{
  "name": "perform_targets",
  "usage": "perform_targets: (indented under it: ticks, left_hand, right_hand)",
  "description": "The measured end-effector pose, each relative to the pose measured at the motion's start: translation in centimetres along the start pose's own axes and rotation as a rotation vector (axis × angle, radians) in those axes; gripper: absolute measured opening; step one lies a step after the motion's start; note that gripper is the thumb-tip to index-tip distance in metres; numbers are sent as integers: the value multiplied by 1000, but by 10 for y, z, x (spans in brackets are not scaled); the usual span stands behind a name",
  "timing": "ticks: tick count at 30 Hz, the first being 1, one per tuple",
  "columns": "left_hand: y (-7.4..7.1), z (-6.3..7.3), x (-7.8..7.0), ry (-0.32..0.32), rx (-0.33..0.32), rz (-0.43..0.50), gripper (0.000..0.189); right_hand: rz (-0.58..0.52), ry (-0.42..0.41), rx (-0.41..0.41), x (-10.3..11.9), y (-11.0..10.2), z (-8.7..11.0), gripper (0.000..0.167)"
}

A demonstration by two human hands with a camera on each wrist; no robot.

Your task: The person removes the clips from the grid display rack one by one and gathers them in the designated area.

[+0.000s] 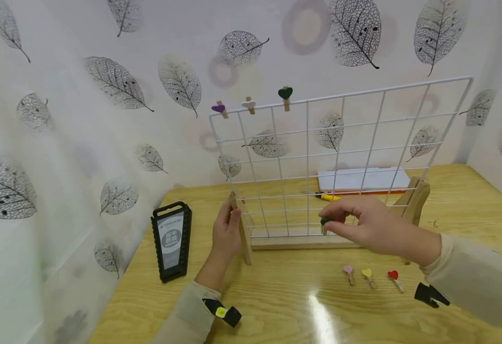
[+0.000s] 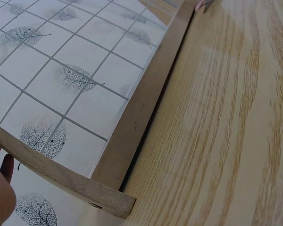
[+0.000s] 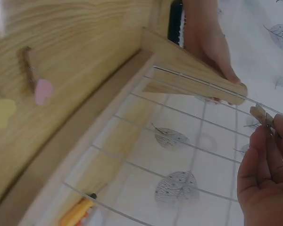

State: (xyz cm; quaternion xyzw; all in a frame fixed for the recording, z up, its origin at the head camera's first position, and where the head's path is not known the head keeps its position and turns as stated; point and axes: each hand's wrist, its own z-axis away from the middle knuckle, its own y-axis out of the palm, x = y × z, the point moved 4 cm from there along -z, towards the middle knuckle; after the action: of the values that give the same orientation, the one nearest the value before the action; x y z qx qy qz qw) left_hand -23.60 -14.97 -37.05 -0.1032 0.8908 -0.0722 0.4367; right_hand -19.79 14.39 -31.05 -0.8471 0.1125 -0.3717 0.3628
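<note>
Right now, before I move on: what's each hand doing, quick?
Left hand: gripping the rack's left wooden support.
Right hand: pinching a green-heart clip between thumb and fingers.

CLIP AND EQUIPMENT COUNT, HEAD VIEW

Clips: seven in total. Upper centre of the frame, three: a purple clip [image 1: 219, 109], a white clip [image 1: 249, 104] and a green clip [image 1: 285, 95]. Right of centre, one: a dark green clip [image 1: 325, 221]. Lower right, three: a pink clip [image 1: 348, 272], a yellow clip [image 1: 368, 275] and a red clip [image 1: 394, 277].

Hands: two, left hand [image 1: 226, 231] near centre, right hand [image 1: 368, 224] right of centre.

Wire rack [image 1: 307, 155]: one. Wooden end supports [image 1: 244, 234]: two. Black case [image 1: 171, 241], left of centre: one. White flat case [image 1: 362, 180], right: one. Yellow-handled tool [image 1: 330, 197]: one.
</note>
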Motion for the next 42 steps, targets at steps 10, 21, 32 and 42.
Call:
perform_targets:
  ticks: [10, 21, 32, 42]
  left_hand:
    - [1, 0, 37, 11, -16, -9, 46]
    - [0, 0, 38, 30, -2, 19, 51]
    - [1, 1, 31, -20, -3, 0, 45]
    - [0, 2, 18, -14, 4, -28, 36]
  right_hand:
    - [-128, 272, 288, -38, 54, 31, 5]
    - [-213, 350, 409, -62, 83, 45, 4]
    - [-81, 299, 434, -67, 88, 48, 6]
    - [82, 167, 313, -52, 67, 28, 17]
